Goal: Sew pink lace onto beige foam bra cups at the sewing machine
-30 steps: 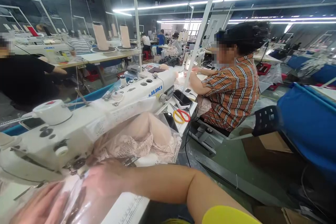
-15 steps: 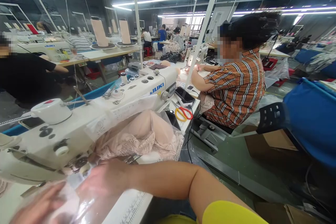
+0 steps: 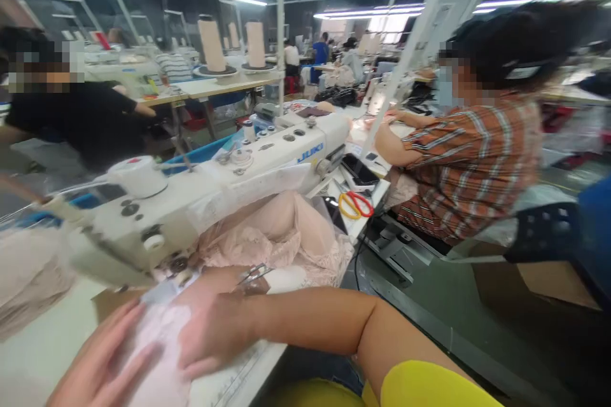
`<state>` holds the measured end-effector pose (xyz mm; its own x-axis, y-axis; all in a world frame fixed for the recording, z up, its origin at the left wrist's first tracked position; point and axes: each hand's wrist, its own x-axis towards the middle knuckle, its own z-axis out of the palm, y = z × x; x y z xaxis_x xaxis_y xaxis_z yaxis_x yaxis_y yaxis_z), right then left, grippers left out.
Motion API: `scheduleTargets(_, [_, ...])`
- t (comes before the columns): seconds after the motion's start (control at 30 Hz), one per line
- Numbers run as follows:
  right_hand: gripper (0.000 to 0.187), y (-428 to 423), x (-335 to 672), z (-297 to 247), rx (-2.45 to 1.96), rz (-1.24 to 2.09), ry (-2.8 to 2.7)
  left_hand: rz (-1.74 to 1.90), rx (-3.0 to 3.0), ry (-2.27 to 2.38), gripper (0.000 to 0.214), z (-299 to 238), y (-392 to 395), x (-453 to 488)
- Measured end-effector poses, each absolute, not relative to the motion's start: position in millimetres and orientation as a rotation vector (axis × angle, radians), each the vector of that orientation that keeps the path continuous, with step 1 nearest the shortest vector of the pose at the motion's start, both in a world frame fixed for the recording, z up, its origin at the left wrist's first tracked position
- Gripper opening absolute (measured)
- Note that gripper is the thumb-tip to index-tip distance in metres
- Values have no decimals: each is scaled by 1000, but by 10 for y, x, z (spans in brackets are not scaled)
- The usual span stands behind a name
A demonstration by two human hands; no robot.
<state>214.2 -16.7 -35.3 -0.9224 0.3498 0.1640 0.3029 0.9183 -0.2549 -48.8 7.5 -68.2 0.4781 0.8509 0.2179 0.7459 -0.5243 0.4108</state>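
Working pink cloth (image 3: 160,337) beside the sewing machine (image 3: 229,184)
My left hand (image 3: 95,365) lies open and flat against the cloth on the near worktop (image 3: 42,343); my right hand (image 3: 214,337) rests on it, its grip too blurred to tell.

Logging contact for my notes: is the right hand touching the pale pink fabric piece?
Touching. The head view shows the right hand lying flat on the pale pink fabric piece, overlapping its edge, though both are blurred.
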Motion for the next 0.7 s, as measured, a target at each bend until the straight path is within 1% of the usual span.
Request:
scheduleTargets(0.07, [28, -290, 2155, -269, -479, 324, -2877, 549, 2390, 1393, 51, -471, -28, -378])
scheduleTargets(0.17, [25, -345, 2230, -165, -391, 353, -2841, 497, 2249, 1450, 47, -162, -98, -202])
scheduleTargets(0.3, [31, -202, 2264, -197, -605, 355, -2650, 551, 2227, 1467, 41, 1, -24, -88])
scheduleTargets(0.37, [32, -174, 2250, -225, -737, 327, -2614, 405, 2260, 1433, 38, 15, -7, -39])
scheduleTargets(0.47, [29, -176, 2233, -247, -848, 296, -2630, 233, 2232, 1362, 19, 18, 14, 24])
scheduleTargets(0.57, [28, -166, 2225, -270, -890, 331, -2626, 214, 2211, 1248, 4, 45, 59, 36])
scheduleTargets(0.63, [26, -153, 2222, -290, -877, 357, -2604, 213, 2141, 1172, 2, 84, 90, 23])
scheduleTargets(0.7, [26, -142, 2218, -310, -858, 362, -2585, 185, 2017, 1124, 10, 125, 123, 5])
